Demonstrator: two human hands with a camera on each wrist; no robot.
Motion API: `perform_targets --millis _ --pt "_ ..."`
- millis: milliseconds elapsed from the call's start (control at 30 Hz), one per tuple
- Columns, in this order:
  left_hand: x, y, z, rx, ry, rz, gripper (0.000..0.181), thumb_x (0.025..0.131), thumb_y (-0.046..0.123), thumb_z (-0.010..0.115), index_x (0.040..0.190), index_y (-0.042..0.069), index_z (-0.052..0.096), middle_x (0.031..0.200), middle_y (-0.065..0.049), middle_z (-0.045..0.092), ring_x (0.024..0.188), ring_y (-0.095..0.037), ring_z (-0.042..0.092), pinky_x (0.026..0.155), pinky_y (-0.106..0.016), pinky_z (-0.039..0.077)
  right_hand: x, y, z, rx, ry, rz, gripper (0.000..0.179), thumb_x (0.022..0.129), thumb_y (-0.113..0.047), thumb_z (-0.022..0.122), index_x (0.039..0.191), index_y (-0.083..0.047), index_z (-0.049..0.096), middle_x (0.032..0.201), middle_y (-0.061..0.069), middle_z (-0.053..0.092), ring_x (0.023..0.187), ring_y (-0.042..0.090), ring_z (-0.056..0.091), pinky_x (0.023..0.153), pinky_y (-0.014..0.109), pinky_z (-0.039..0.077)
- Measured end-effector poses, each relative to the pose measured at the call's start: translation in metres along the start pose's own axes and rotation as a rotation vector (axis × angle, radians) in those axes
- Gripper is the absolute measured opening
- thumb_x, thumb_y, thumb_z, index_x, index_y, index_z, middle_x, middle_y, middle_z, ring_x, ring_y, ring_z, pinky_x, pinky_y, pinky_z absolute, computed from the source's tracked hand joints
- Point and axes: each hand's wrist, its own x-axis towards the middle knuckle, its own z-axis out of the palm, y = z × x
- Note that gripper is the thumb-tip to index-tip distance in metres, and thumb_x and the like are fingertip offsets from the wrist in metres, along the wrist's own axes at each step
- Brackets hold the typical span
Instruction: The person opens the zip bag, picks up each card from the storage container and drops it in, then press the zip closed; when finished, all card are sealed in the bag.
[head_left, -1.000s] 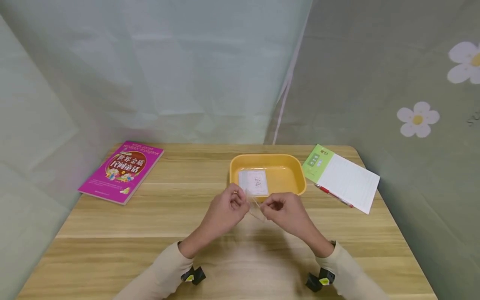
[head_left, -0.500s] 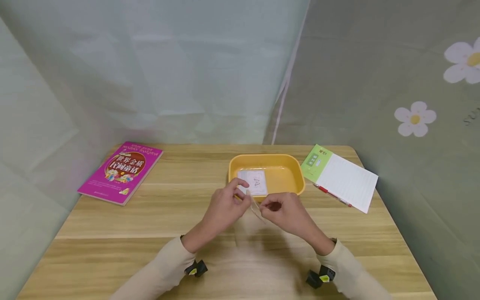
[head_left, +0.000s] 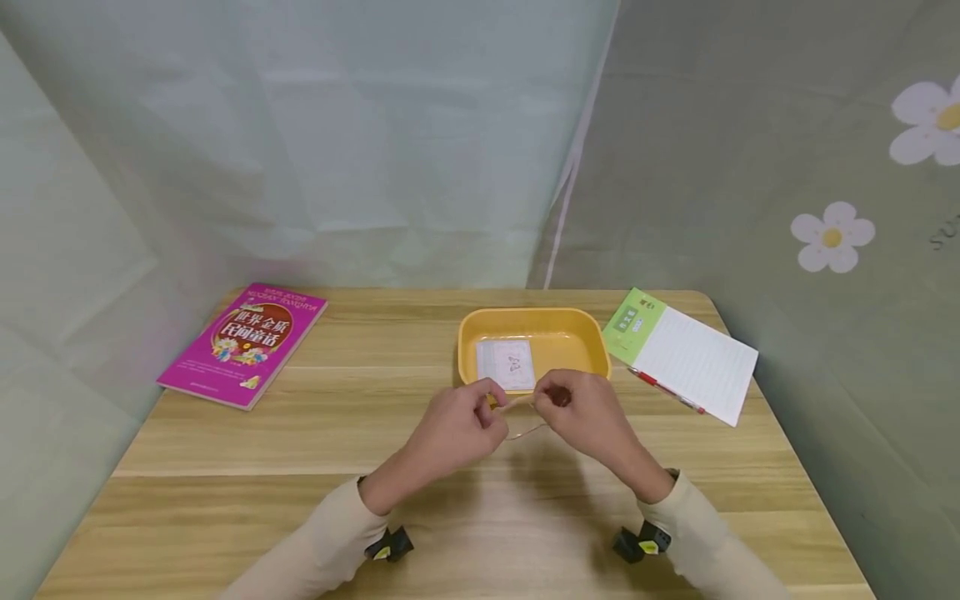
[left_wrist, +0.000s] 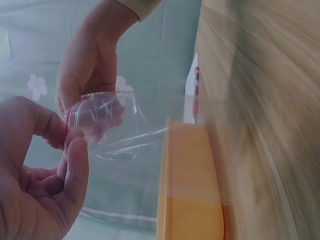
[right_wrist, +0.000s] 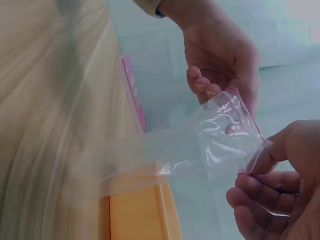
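Observation:
A clear zip-lock bag (left_wrist: 135,140) with a red line along its mouth hangs between my hands, in front of the yellow tray (head_left: 581,315). My left hand (head_left: 453,425) pinches one end of the mouth between thumb and index finger. At the other end, my right hand (head_left: 588,417) pinches the edge the same way; the right wrist view shows its thumb and index finger on the bag's corner. The bag's body hangs down toward the table, nothing visible inside it. A flat whitish rectangle (head_left: 506,365) with dark marks lies in the tray's left half.
A magenta book (head_left: 243,346) lies at the table's left. At the right rests a notepad (head_left: 697,362) with its green cover part to the left, and a red pen (head_left: 667,390) along its near edge. Fabric walls enclose the table's back and sides.
The left index finger, raised half a second ago, has come down onto the bag's edge. My right hand has moved slightly up, and the mouth now stretches across between the hands.

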Motion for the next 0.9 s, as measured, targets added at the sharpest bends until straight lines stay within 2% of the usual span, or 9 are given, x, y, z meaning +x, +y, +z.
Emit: perform_targets --millis 67,167,333,500,633,733,900 --pt "-0.0002 0.0013 0.0001 0.005 -0.019 -0.004 0.014 0.08 0.008 0.063 0.093 0.011 0.068 0.056 0.014 0.046 0.044 0.0 0.034 0.046 -0.021 0.031 -0.0001 -0.0011 0.0012 -0.01 0.013 -0.024 0.011 0.087 -0.007 0.07 0.082 -0.015 0.075 0.076 -0.006 0.068 0.067 0.01 0.057 0.062 0.026 0.05" --pt "0.0005 0.0022 0.0006 0.004 -0.016 -0.007 0.005 0.083 0.009 0.065 0.083 0.015 0.066 0.054 0.014 0.044 0.044 0.0 0.035 0.045 -0.02 0.03 -0.0002 -0.0026 0.0038 -0.014 0.032 -0.06 0.012 0.087 -0.004 0.07 0.084 -0.013 0.077 0.081 -0.005 0.07 0.068 0.008 0.058 0.063 0.025 0.051" --pt "0.0022 0.0013 0.0014 0.04 0.003 -0.005 0.014 0.084 0.012 0.068 0.073 0.019 0.063 0.052 0.013 0.044 0.044 0.0 0.037 0.044 -0.02 0.03 0.0 -0.0039 0.006 -0.009 0.047 -0.072 0.016 0.087 -0.001 0.067 0.087 -0.013 0.078 0.082 -0.004 0.069 0.065 0.009 0.055 0.059 0.025 0.048" --pt "0.0009 0.0003 -0.001 0.09 -0.014 0.006 0.01 0.081 0.016 0.074 0.081 0.021 0.065 0.061 0.012 0.048 0.051 -0.003 0.041 0.049 -0.022 0.034 -0.0003 -0.0024 0.0042 0.019 0.017 -0.048 0.014 0.09 -0.003 0.07 0.091 -0.012 0.079 0.084 -0.003 0.069 0.064 0.01 0.052 0.058 0.025 0.046" --pt "0.0006 -0.0014 -0.0028 0.084 -0.032 0.046 0.02 0.079 0.014 0.076 0.092 0.019 0.063 0.084 0.008 0.058 0.075 -0.011 0.057 0.068 -0.026 0.048 -0.0007 -0.0011 0.0028 0.045 -0.007 -0.026 0.01 0.092 -0.006 0.071 0.094 -0.013 0.079 0.088 -0.004 0.071 0.065 0.009 0.056 0.059 0.025 0.049" --pt "0.0012 -0.0029 -0.0028 0.03 -0.055 0.076 0.022 0.081 0.006 0.072 0.096 0.017 0.06 0.094 0.004 0.062 0.093 -0.014 0.065 0.08 -0.028 0.055 -0.0005 -0.0003 0.0017 0.062 -0.02 0.0 0.008 0.093 -0.009 0.072 0.095 -0.013 0.078 0.089 -0.005 0.073 0.066 0.009 0.06 0.059 0.026 0.052" --pt "0.0014 -0.0029 -0.0021 -0.029 -0.05 0.133 0.02 0.084 -0.003 0.067 0.094 0.013 0.061 0.098 0.0 0.072 0.092 -0.015 0.072 0.079 -0.027 0.059 -0.0002 0.0022 -0.0005 0.082 0.0 0.041 0.005 0.092 -0.014 0.074 0.094 -0.014 0.078 0.087 -0.004 0.074 0.067 0.008 0.064 0.062 0.027 0.055"
